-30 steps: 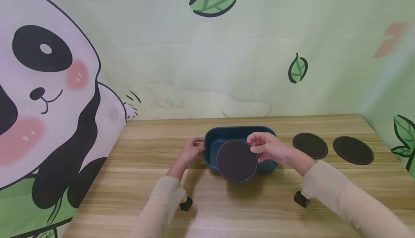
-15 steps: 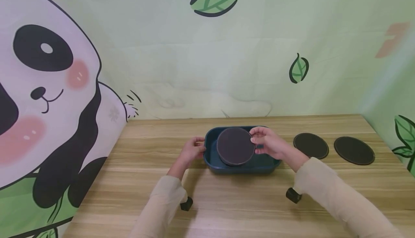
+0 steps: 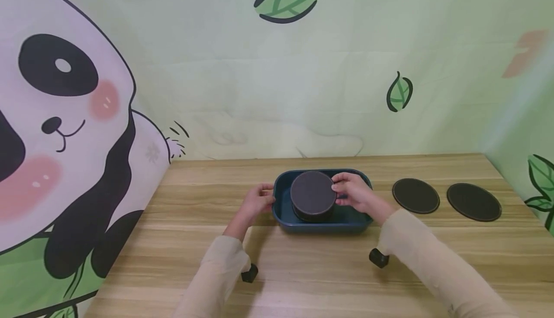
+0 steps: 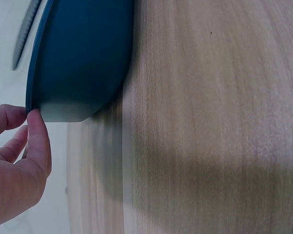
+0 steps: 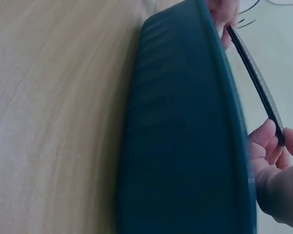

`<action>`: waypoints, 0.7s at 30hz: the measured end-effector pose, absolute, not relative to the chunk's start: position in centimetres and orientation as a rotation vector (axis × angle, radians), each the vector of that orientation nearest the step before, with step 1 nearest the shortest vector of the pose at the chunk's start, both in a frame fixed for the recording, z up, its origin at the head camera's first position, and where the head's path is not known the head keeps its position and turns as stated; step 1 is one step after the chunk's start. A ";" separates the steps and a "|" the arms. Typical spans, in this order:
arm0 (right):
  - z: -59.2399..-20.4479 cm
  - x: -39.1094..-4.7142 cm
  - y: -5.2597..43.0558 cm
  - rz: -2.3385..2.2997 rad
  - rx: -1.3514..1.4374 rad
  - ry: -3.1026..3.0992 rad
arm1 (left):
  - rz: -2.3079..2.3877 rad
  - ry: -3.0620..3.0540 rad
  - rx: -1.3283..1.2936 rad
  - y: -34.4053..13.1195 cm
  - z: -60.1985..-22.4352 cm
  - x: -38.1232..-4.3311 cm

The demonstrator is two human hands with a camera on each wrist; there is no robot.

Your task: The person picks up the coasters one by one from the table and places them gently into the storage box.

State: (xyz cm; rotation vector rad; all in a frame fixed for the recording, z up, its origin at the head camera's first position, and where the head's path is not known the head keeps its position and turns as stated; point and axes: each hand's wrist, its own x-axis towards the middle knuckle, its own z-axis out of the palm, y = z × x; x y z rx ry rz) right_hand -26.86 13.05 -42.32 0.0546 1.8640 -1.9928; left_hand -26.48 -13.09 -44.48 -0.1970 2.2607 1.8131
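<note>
Blue tub [image 3: 324, 228], just one, stands on the counter [image 3: 173, 241]; the left hand's [image 3: 255, 200] fingers pinch its left rim, seemingly to steady it. Three black discs show: a near disc [image 3: 415, 196] and a farther disc [image 3: 473, 202] flat rightward, and a tilted disc [image 3: 313, 193] above the tub, edge-pinched between the right hand's [image 3: 355, 193] nearly closed fingers, likely to leave its underside free. One dark thing [image 3: 316, 216] beneath is mostly hidden.

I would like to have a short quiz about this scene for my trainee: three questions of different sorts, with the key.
1. True or false: the left hand holds nothing.
2. What lies on the table to the right of the blue container?
3. The right hand pinches: (a) the table edge; (b) a dark disc; (c) nothing.

Key:
1. False; it pinches the container's rim.
2. Two flat ovals, dark.
3. b
</note>
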 end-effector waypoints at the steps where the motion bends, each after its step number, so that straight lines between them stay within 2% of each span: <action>1: -42.6 -27.0 13.0 -1.987 0.072 1.873 | 1.814 2.258 -0.200 -13.1 -44.5 -26.5; 10: -44.7 -28.0 12.5 -1.925 0.184 1.935 | 1.822 2.265 -0.153 -13.2 -44.6 -26.4; 21: -45.6 -28.5 12.0 -1.876 0.245 1.958 | 1.814 2.271 -0.181 -13.2 -44.5 -26.4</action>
